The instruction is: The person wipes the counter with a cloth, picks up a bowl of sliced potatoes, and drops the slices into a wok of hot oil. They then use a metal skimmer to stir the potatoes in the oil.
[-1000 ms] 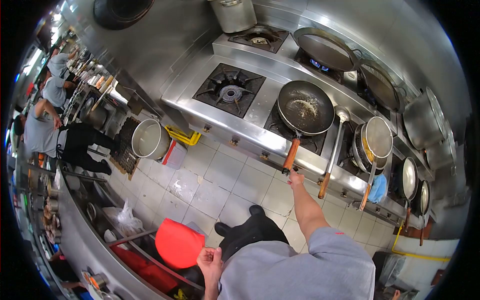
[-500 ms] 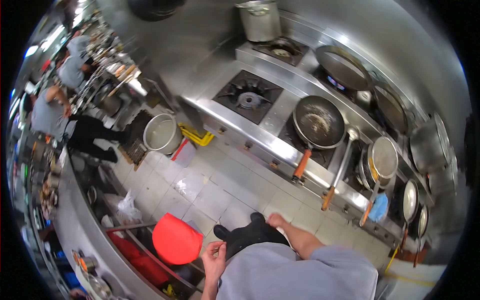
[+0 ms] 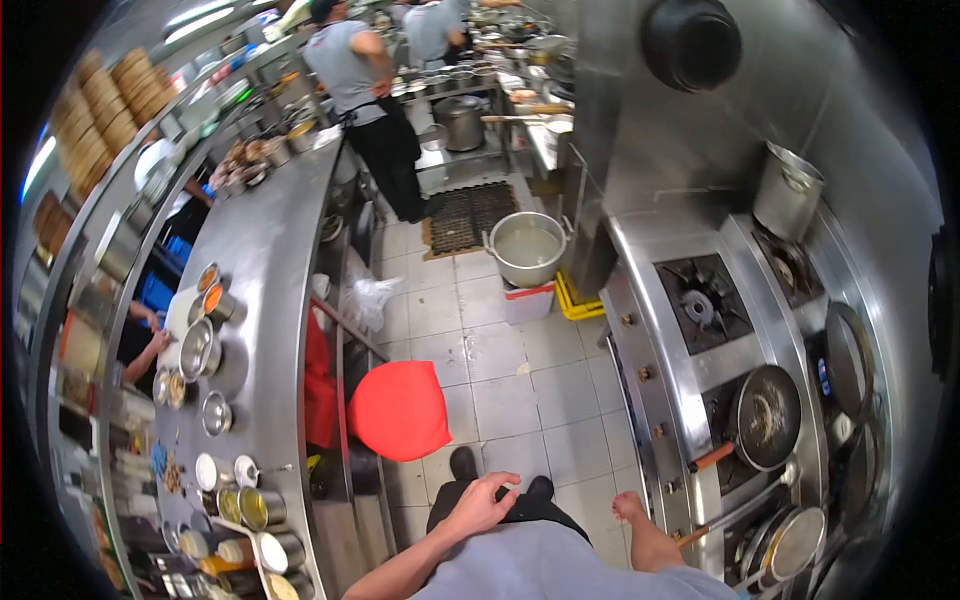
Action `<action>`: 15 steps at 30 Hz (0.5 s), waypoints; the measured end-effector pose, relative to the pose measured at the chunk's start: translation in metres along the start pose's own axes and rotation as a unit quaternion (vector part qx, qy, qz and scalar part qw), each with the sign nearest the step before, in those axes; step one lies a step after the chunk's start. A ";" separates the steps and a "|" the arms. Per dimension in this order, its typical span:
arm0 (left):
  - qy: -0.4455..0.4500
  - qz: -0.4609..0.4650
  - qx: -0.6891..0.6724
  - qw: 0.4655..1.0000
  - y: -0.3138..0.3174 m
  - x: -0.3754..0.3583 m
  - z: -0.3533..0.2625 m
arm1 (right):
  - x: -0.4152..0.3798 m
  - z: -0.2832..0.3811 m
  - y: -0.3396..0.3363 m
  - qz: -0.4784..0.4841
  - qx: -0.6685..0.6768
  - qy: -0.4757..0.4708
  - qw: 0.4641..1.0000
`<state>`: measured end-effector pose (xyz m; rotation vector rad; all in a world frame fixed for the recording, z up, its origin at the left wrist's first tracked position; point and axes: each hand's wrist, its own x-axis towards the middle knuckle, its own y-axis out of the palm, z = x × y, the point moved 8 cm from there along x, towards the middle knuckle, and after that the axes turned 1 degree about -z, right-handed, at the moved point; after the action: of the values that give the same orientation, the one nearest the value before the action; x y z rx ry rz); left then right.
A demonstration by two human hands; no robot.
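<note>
My left hand (image 3: pixel 485 505) hangs in front of my dark trousers, fingers loosely bent and apart, with nothing in it. It is nearest to a red, round-topped item (image 3: pixel 400 410) beside the counter. My right hand (image 3: pixel 628 507) is low at my other side, fingers curled in, and no object shows in it. Just beyond it is the stove front (image 3: pixel 645 430). A wok (image 3: pixel 768 418) with an orange-brown handle sits on a burner there. Below the wok, a long-handled tool (image 3: pixel 735 512) lies across the stove.
A steel counter (image 3: pixel 255 300) with bowls and containers runs along the left. Ahead on the tiled floor, a large pot (image 3: pixel 527 250) of liquid rests on a white box (image 3: pixel 528 303) near a yellow frame (image 3: pixel 580 300). A co-worker (image 3: pixel 365 100) stands beyond a dark floor mat (image 3: pixel 470 215).
The view has swung left, so the counter shows more fully and the stove has shifted right. My left hand has moved across in front of my body, its fingers looser.
</note>
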<state>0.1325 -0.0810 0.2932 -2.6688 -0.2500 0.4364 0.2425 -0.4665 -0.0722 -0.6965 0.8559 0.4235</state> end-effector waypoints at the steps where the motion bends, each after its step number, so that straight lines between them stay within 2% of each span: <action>1: -0.001 -0.014 -0.005 1.000 -0.005 -0.002 0.005 | 0.004 0.004 -0.002 0.015 -0.017 -0.002 1.000; 5: 0.010 -0.031 -0.002 0.999 -0.021 -0.010 0.036 | 0.020 0.037 0.011 0.037 -0.017 0.007 0.999; 7: 0.020 -0.044 0.000 0.999 -0.036 -0.011 0.043 | 0.014 0.066 0.032 0.019 0.021 -0.019 0.999; 11: 0.044 -0.083 0.012 0.996 -0.069 -0.010 0.063 | -0.001 0.128 0.101 0.064 0.002 -0.046 0.997; 14: 0.027 -0.092 0.006 0.995 -0.097 -0.011 0.074 | -0.007 0.159 0.154 0.098 -0.055 -0.070 0.991; 15: -0.009 -0.071 -0.007 0.997 -0.103 -0.012 0.083 | -0.007 0.169 0.164 0.097 -0.056 -0.073 0.991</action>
<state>0.0825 0.0393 0.2695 -2.6399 -0.4455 0.4141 0.2317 -0.2323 -0.0518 -0.6788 0.7691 0.6938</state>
